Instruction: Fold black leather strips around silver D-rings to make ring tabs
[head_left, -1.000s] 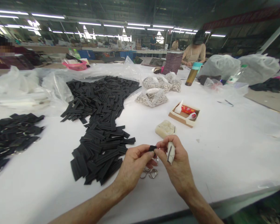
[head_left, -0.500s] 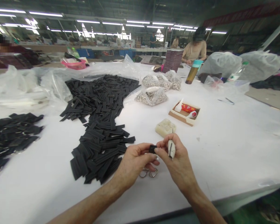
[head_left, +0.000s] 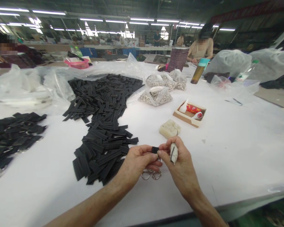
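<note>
**Far left of the frame.** A heap of black pieces (head_left: 14, 135) lies on the bench (head_left: 227, 151). Metal glints among them, so these are judged to be finished, though the detail is too small to confirm.

**Centre left.** A broad spread of loose black strips (head_left: 101, 116) lies flat and unsorted. It is far larger than the far-left heap, so most of the work is judged to remain.

**Lower centre.** The left hand (head_left: 137, 164) pinches a small folded black strip (head_left: 155, 149) between thumb and forefinger. The right hand (head_left: 180, 167) grips the same piece from the opposite side with its thumb and forefinger. Its remaining fingers are closed around a white tube (head_left: 173, 153), nozzle pointing up. The strip is held clear of the bench, between the two sets of fingertips. Two metal rings (head_left: 151, 174) lie on the bench directly beneath the hands. This piece is judged to be mid-assembly.

**Right of centre.** Clear bags of metal rings (head_left: 156, 96) sit in the upper middle. Below them lie a whitish block (head_left: 169, 128) and a cardboard tray (head_left: 180, 114) holding more tubes.
</note>
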Action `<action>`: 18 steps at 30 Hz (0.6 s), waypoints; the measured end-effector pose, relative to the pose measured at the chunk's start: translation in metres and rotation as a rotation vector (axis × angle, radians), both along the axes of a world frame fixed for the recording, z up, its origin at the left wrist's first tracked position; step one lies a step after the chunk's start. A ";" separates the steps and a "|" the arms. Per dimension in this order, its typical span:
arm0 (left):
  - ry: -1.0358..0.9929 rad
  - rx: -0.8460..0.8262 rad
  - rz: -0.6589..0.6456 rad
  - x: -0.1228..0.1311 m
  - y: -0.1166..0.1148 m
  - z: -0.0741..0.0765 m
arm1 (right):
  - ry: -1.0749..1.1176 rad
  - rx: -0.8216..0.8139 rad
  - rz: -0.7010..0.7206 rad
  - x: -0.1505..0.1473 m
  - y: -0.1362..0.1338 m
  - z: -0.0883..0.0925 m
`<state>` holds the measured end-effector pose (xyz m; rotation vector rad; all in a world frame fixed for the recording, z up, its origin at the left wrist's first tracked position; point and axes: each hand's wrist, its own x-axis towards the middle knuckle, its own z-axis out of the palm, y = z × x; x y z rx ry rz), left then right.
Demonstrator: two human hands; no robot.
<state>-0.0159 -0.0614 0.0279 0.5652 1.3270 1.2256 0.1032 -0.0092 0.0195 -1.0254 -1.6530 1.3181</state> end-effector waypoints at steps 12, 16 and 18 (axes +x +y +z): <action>-0.014 0.002 0.017 0.000 0.001 -0.005 | -0.040 0.005 0.000 -0.003 0.002 -0.001; -0.014 0.000 0.023 -0.001 0.001 -0.007 | -0.049 0.009 -0.009 -0.005 0.001 0.000; -0.010 0.007 0.028 -0.001 0.001 -0.008 | -0.038 0.003 -0.005 -0.004 0.001 0.001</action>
